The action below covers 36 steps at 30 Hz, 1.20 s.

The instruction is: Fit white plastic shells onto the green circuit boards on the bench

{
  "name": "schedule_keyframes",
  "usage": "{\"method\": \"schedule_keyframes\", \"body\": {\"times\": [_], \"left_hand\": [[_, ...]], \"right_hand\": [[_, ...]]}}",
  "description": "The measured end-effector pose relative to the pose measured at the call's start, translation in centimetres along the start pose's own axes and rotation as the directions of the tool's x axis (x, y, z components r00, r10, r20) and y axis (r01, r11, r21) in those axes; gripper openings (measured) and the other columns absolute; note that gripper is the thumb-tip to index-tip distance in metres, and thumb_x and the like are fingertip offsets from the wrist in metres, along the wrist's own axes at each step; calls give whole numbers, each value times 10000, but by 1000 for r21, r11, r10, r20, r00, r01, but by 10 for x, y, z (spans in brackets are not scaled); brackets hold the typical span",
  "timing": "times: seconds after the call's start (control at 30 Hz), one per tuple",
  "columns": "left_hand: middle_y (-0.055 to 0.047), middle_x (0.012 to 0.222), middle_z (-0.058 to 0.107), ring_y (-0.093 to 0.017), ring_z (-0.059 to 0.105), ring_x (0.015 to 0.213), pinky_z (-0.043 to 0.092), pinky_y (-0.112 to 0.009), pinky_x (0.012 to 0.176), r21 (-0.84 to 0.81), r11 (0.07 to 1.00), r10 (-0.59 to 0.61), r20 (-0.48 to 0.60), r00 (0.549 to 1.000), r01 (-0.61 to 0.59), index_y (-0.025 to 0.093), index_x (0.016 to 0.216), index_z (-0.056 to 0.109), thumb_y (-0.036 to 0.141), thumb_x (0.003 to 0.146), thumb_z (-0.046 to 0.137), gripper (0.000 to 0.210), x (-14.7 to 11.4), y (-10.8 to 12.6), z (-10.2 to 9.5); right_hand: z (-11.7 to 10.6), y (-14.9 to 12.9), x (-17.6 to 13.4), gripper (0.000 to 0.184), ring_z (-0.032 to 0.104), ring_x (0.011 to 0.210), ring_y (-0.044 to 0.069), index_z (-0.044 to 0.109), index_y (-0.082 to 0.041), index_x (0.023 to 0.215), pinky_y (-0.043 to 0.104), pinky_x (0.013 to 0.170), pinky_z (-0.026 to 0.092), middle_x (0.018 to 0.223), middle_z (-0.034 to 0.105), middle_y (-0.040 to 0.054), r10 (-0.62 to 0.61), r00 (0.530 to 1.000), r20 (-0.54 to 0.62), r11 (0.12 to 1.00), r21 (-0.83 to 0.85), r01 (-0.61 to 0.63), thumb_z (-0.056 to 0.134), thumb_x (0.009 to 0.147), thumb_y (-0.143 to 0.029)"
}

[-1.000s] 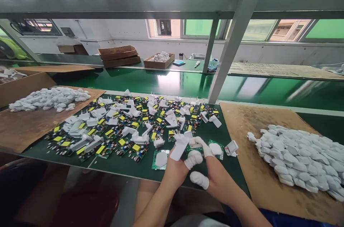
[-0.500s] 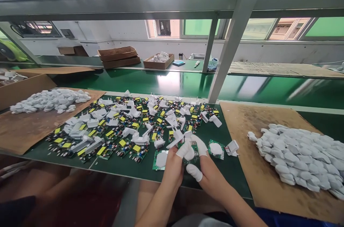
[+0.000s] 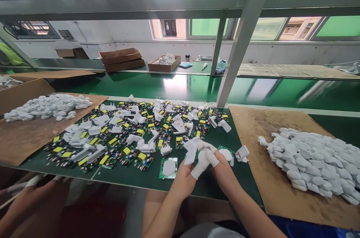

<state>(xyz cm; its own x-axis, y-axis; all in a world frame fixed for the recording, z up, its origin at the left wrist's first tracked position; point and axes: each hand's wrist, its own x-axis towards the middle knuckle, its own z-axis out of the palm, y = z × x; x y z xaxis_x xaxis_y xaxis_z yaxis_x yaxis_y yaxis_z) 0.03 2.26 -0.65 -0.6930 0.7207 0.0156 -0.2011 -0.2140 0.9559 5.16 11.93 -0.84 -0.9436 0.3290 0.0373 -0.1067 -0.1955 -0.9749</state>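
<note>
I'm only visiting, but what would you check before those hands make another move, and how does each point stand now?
1. Left hand gripping the white plastic piece: ok.
2. Finger coverings on both hands: ok, white ones show on each.
3. Right hand's hold: cannot tell, the covered fingertips hide what they pinch.
4. Padded circuit board lying on the green surface beside the left hand: ok.
5. Co-worker's hands well apart from these: ok, at the lower left.
</note>
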Motion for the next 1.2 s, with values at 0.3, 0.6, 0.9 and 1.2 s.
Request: {"method": "schedule_keyframes", "body": {"times": [0.3, 0.6, 0.9, 1.2], "left_hand": [[-69, 952, 596, -225, 496, 942, 394, -313, 818, -351, 928, -223, -254, 941, 125, 165, 1036, 521, 324, 547, 664, 533, 0, 11, 11], [-64, 988, 579, -210, 493, 936, 396, -294, 805, -291, 951, -141, -122, 982, 100, 162, 1018, 527, 284, 602, 643, 450, 0, 5, 7], [-84, 1027, 561, -233, 455, 1012, 311, -355, 915, -401, 907, -198, -137, 971, 129, 165, 1028, 526, 425, 635, 578, 474, 0, -1, 6], [-44, 1124, 503, -215, 408, 1067, 272, -321, 946, 475, 879, -36, -37, 999, 49, 204, 1045, 525, 395, 720, 468, 381, 0, 25, -9]], "right_hand": [[-9, -12, -5, 493, 259, 1131, 226, 349, -142, 1175, 402, 949, 224, 1156, 389, 116, -69, 965, 253, 840, -508, 194, 408, 797, -453], [-11, -16, -4, 505, 245, 1152, 184, 339, -180, 1209, 354, 993, 158, 1231, 344, 68, -35, 983, 182, 951, -297, 89, 329, 814, -495], [-11, -17, -3, 416, 304, 1111, 200, 435, -182, 1111, 377, 969, 207, 1151, 425, 70, -19, 991, 132, 920, -385, 68, 321, 814, -450], [-35, -44, 11, 318, 531, 684, 170, 498, -184, 935, 267, 548, 464, 865, 551, 37, 121, 992, -26, 731, -674, -106, 295, 797, -386]]}}
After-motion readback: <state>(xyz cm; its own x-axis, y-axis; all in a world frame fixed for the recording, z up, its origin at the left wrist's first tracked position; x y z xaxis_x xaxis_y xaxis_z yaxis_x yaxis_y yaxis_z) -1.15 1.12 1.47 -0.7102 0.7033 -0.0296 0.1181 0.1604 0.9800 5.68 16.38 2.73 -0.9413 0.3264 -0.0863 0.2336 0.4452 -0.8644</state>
